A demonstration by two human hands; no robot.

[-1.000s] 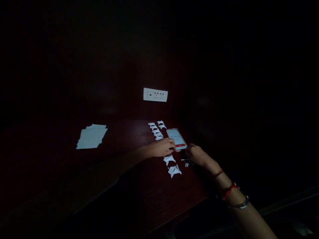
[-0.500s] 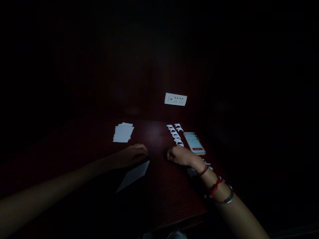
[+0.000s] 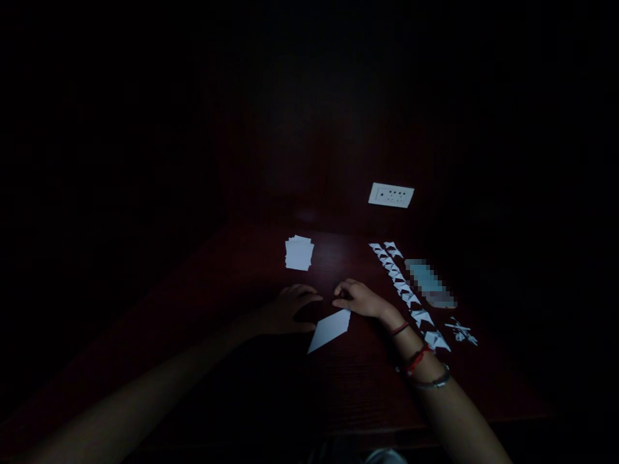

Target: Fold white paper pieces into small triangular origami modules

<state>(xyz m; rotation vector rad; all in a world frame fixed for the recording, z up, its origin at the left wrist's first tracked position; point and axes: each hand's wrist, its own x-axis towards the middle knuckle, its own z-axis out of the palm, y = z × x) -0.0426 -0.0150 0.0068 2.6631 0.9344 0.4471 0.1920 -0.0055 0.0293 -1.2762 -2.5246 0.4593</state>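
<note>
A white sheet of paper [image 3: 331, 330] lies slanted on the dark red table in front of me. My left hand [image 3: 293, 309] is at its left, thumb and fingers spread apart, with the thumb tip at the paper's edge. Over the sheet's far right corner is my right hand [image 3: 358, 298], its fingers bent and a gap showing between them and the thumb. I see nothing held in either hand. Beyond the hands sits a stack of white paper sheets [image 3: 298, 253]. Small folded paper pieces [image 3: 397, 278] run in a row to the right.
A phone [image 3: 429, 283] lies right of the folded pieces, its screen blurred. Nearer to me is a small pile of white scraps [image 3: 462, 331]. A socket panel [image 3: 391, 195] is set on the dark wall behind the table [image 3: 377, 393]. Much of the surroundings is too dark to make out.
The view has swung left, so things appear further right. My hands have come closer together near the sheet, and the left fingers have spread. More of the folded row and the scraps is uncovered.
</note>
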